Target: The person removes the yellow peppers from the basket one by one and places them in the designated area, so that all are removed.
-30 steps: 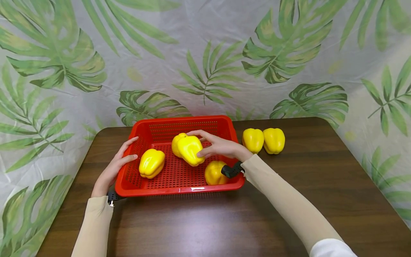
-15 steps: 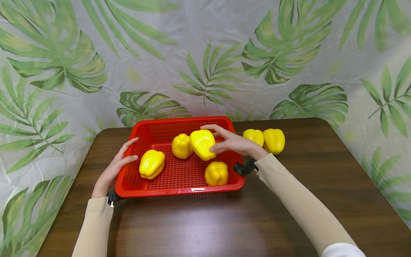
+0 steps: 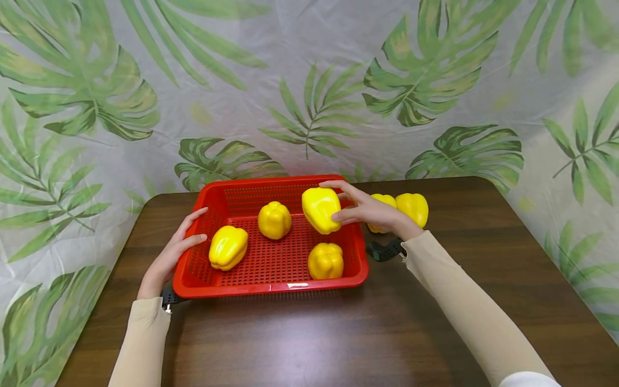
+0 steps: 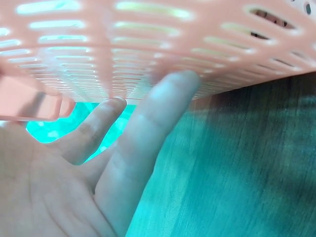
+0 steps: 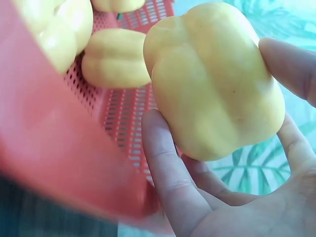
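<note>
A red perforated plastic basket (image 3: 271, 289) stands on the table. My left hand (image 3: 173, 252) holds its left rim, thumb and a finger over the edge. In the left wrist view, other fingers (image 4: 143, 128) touch the outer wall from below. My right hand (image 3: 364, 208) grips a yellow bell pepper (image 3: 321, 209) between thumb and fingers, raised over the basket's right side. The right wrist view shows this bell pepper (image 5: 212, 84) close up, with fingers on both sides. Inside the basket lie a left bell pepper (image 3: 229, 248), a middle one (image 3: 274, 220) and a front right one (image 3: 326, 261).
Two more yellow bell peppers stand on the dark wooden table (image 3: 474, 258), right of the basket: one (image 3: 412, 208) in plain sight, the other (image 3: 382, 199) partly behind my right hand. A leaf-patterned cloth (image 3: 309, 97) hangs behind the table.
My right hand has lifted the bell pepper from beside the middle one and carried it right, to the basket's right side. The left hand and basket stay where they were.
</note>
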`<state>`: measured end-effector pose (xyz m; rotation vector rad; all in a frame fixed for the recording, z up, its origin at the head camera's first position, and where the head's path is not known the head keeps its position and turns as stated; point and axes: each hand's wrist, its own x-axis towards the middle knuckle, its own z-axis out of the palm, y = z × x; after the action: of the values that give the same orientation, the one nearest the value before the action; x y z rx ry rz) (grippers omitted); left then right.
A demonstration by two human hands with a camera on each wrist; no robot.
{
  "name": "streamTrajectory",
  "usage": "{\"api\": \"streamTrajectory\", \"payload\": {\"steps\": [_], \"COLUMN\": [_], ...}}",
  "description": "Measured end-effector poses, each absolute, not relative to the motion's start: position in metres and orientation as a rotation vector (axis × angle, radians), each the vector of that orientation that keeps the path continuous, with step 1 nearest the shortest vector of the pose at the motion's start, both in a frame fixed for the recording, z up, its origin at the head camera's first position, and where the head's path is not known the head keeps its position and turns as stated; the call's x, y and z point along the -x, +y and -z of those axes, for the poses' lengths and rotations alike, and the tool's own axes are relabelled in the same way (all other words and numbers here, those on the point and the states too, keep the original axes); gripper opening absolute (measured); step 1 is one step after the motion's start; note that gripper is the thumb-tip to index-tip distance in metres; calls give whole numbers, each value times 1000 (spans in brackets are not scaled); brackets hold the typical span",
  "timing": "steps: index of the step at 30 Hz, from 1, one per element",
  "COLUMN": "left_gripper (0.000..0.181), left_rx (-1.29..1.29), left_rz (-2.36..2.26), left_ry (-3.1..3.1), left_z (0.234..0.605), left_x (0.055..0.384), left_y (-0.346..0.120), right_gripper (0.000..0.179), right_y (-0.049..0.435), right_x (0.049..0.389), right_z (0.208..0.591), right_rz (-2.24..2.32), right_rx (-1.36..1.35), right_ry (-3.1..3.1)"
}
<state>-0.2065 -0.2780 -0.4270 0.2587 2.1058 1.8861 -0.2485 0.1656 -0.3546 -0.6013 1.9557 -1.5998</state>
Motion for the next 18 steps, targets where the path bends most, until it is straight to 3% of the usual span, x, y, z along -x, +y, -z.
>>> {"api": "streamTrajectory", "payload": {"steps": [18], "left_gripper": [61], "left_rx": [-258], "left_rz": [-1910], "left_ry": [2088], "left_z": [424], "left_x": [204], "left_y": [-275], "right_gripper": [69], "right_y": [213], "right_x": [244], "right_z": [346], "right_rz": [1613], "right_rx": [513], "right_ry": [2081]}}
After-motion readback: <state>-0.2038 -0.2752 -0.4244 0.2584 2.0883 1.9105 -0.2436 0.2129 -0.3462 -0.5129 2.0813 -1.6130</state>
